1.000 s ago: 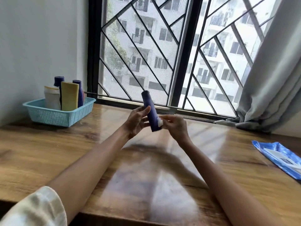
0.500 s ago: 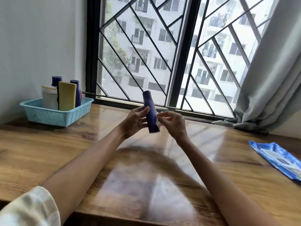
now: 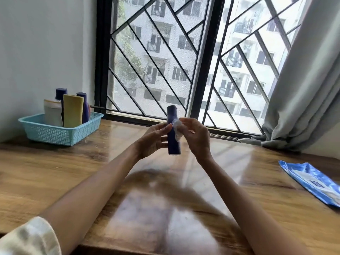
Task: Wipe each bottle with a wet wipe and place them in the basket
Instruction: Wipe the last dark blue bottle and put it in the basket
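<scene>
Well, the dark blue bottle stood near upright in mid-air above the wooden table, just in front of the window, and the left hand was wrapped around its lower half, fingers curled behind and the thumb pressing its near side. The right hand came in from the other side with a small crumpled wet wipe pinched in its fingertips, the wipe pressed against the bottle's upper body. So the step in hand looked like the wiping of this one bottle, somewhere around its middle; how much of its surface was already clean, the view did not tell.

Over at the far left, the turquoise basket sat against the wall, well apart from the hands, and it already held bottles standing upright: a white one, a yellow-green one, and two dark blue ones behind them. No other loose bottle showed on the table, so by my reckoning this was the last one, or close to it. What remained, as far as could be judged, was finishing the wipe and carrying the bottle across to the left into the basket. The blue wipe packet lay flat at the right edge of the table, untouched by either hand.
</scene>
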`<state>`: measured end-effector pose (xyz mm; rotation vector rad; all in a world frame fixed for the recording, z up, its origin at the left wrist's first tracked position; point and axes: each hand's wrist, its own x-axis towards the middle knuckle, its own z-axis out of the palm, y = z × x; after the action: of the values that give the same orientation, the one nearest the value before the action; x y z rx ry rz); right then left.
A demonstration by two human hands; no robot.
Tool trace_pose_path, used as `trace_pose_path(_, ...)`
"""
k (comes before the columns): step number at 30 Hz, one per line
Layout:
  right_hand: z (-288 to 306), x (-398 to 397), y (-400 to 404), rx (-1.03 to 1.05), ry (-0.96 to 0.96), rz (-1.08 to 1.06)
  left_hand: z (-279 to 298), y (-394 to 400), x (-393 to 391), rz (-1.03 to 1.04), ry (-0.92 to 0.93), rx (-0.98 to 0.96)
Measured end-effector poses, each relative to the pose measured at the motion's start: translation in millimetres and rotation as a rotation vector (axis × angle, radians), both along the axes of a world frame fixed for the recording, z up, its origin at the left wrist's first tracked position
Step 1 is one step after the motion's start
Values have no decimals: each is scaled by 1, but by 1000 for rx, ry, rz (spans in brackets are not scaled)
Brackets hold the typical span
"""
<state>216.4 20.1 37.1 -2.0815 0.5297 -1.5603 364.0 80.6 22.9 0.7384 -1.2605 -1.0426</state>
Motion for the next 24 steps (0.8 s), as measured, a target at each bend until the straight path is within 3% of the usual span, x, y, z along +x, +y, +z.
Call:
trace_pose_path(3,-1,6,4,-28,58,-4,-2,-1,7,46,-9,3)
trace_pose_path(8,-8,0,-8,140,33,-48,-1,2,4,27,-38,11)
trace_pose_path(13,12,-4,2,3,-37,-24,1,1,-4,4,-114,19)
trace_pose_path(18,1,-8,-8,172,85,-49,2,6,-1,2,-125,29)
trace_pose_path(24,11,-7,-6,-3,-103,-87,-1,-2,-8,-20,-175,34)
